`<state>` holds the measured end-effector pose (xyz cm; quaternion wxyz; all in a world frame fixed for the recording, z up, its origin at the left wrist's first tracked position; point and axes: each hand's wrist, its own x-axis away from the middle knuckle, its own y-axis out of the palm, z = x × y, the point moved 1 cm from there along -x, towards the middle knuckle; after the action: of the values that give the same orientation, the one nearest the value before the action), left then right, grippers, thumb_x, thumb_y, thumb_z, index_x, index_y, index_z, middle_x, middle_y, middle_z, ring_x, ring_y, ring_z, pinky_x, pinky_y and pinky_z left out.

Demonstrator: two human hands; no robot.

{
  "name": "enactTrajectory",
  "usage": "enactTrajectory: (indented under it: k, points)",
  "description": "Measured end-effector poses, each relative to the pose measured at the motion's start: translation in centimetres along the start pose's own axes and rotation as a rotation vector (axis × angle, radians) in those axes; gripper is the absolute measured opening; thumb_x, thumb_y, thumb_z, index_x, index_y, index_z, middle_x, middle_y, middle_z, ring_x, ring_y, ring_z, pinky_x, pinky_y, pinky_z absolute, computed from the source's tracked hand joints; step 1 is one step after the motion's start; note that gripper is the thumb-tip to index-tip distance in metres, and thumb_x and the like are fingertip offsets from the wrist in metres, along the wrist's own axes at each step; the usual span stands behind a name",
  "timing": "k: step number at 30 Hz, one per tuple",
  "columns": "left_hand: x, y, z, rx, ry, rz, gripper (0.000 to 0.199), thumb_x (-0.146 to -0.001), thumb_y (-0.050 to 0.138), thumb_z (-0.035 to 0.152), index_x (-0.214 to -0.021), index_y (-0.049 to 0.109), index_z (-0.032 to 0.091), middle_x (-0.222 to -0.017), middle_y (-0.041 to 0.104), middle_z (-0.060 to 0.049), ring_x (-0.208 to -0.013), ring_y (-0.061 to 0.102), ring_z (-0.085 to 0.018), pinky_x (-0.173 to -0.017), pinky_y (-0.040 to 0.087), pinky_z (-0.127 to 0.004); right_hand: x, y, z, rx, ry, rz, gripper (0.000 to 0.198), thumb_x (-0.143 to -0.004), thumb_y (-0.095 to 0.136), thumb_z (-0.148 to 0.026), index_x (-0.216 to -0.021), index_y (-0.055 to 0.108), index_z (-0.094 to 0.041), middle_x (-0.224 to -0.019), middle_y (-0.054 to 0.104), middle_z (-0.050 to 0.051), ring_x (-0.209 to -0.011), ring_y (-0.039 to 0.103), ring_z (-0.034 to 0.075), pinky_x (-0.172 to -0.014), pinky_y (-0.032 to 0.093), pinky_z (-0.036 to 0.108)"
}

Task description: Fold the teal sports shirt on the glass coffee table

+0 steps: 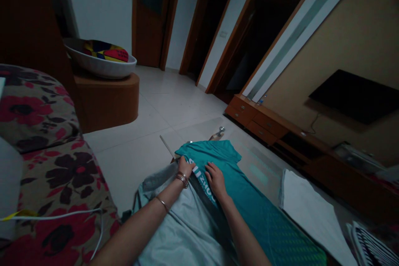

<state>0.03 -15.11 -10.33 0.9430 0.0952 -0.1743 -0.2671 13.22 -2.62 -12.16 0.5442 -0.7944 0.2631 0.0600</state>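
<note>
a teal shirt [243, 187] carries bold white lettering [204, 178] across the cloth, turning green toward one end under a patterned band of small pale-green marks, with pale grey-green fabric [183, 228] alongside. silver-toned bangles [182, 178] add a metallic note. to one side of where i stand, a beige sofa [62, 170] blooms with crimson-pink and near-black flowers; a white cable [62, 215] crosses it beside a spot of yellow. a white basin [102, 68] holds a red, yellow and dark-blue bundle [109, 51]. opposite, plain white cloth [311, 212] neighbours black-and-white striped fabric [375, 249], while a black television [355, 95] hangs on a tan wall [314, 29] above an orange-brown cabinet [268, 122].
</note>
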Motion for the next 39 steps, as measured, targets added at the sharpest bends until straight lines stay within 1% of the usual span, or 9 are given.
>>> enactTrajectory:
  k: [7,10,12,16,20,25,31,36,39]
  points:
    - [0.3,-3.5,1.8,-0.198,0.037,0.17,0.047,-0.071,0.061,0.008,-0.113,0.043,0.017,-0.074,0.059,0.0,-0.061,0.062,-0.015,-0.062,0.054,-0.031,-0.1,0.2,0.0,0.063,-0.013,0.007,0.035,-0.093,0.044,-0.029,-0.122,0.061,-0.02,-0.133,0.053,0.01,-0.127,0.044,0.025,-0.105,0.036,0.045]
    - [1.0,-4.8,2.9,-0.275,0.108,0.298,0.061,-0.074,0.053,0.007,-0.131,0.033,0.016,-0.099,0.061,-0.009,-0.088,0.063,-0.021,-0.08,0.052,-0.038,-0.1,0.2,0.1,0.057,-0.013,0.014,0.035,-0.092,0.044,-0.028,-0.123,0.061,-0.02,-0.133,0.053,0.01,-0.128,0.044,0.025,-0.105,0.036,0.045]
    - [1.6,-4.2,3.6,-0.404,0.301,0.315,0.058,-0.077,0.046,0.007,-0.133,0.037,0.016,-0.121,0.054,-0.013,-0.114,0.053,-0.023,-0.099,0.043,-0.041,-0.2,0.2,0.0,0.047,-0.013,0.019,0.035,-0.092,0.045,-0.028,-0.123,0.06,-0.021,-0.133,0.053,0.01,-0.128,0.044,0.025,-0.105,0.036,0.045]
    - [2.1,0.5,3.5,-0.88,0.783,-0.09,0.043,-0.086,0.037,0.015,-0.125,0.054,0.019,-0.139,0.047,-0.008,-0.135,0.033,-0.021,-0.115,0.017,-0.042,0.0,-0.3,-0.1,-0.006,0.0,0.016,0.036,-0.091,0.049,-0.029,-0.125,0.059,-0.021,-0.135,0.052,0.01,-0.129,0.043,0.024,-0.105,0.036,0.044]
    - [0.6,3.7,1.4,-1.235,0.762,-0.356,0.042,-0.09,0.041,0.03,-0.128,0.054,0.018,-0.145,0.041,-0.012,-0.138,0.027,-0.027,-0.113,0.009,-0.052,2.0,-2.5,1.2,-0.018,0.047,0.043,0.04,-0.093,0.046,-0.034,-0.129,0.055,-0.021,-0.137,0.049,0.01,-0.13,0.041,0.024,-0.107,0.035,0.044]
    - [-2.3,2.8,0.2,-1.568,0.761,-0.305,0.057,-0.089,0.044,0.042,-0.138,0.043,0.014,-0.15,0.029,-0.017,-0.14,0.02,-0.032,-0.111,0.01,-0.055,8.1,-7.5,6.4,0.115,0.202,0.106,0.042,-0.093,0.044,-0.037,-0.131,0.053,-0.021,-0.137,0.05,0.01,-0.131,0.04,0.025,-0.106,0.035,0.046]
    - [-3.9,1.9,1.3,-1.798,0.763,-0.288,0.063,-0.087,0.043,0.054,-0.142,0.038,0.024,-0.152,0.023,-0.016,-0.141,0.018,-0.035,-0.107,0.019,-0.056,20.8,-14.8,15.6,0.36,0.551,0.212,0.041,-0.091,0.041,-0.036,-0.122,0.06,-0.017,-0.131,0.055,0.012,-0.126,0.046,0.027,-0.102,0.038,0.048]
    - [-3.8,4.1,2.8,-1.891,0.641,-0.338,0.062,-0.086,0.043,0.055,-0.14,0.042,0.024,-0.151,0.027,-0.015,-0.139,0.02,-0.037,-0.103,0.023,-0.06,31.4,-19.6,20.7,0.541,0.729,0.29,0.043,-0.088,0.041,-0.038,-0.112,0.066,-0.013,-0.124,0.059,0.017,-0.12,0.052,0.031,-0.099,0.041,0.048]
    - [-3.8,6.9,3.1,-1.889,0.744,-0.418,0.057,-0.089,0.041,0.051,-0.139,0.042,0.025,-0.152,0.027,-0.01,-0.141,0.018,-0.032,-0.105,0.019,-0.061,31.8,-21.2,21.4,0.583,0.768,0.364,0.041,-0.087,0.041,-0.039,-0.103,0.069,-0.014,-0.111,0.065,0.017,-0.109,0.058,0.031,-0.096,0.043,0.046]
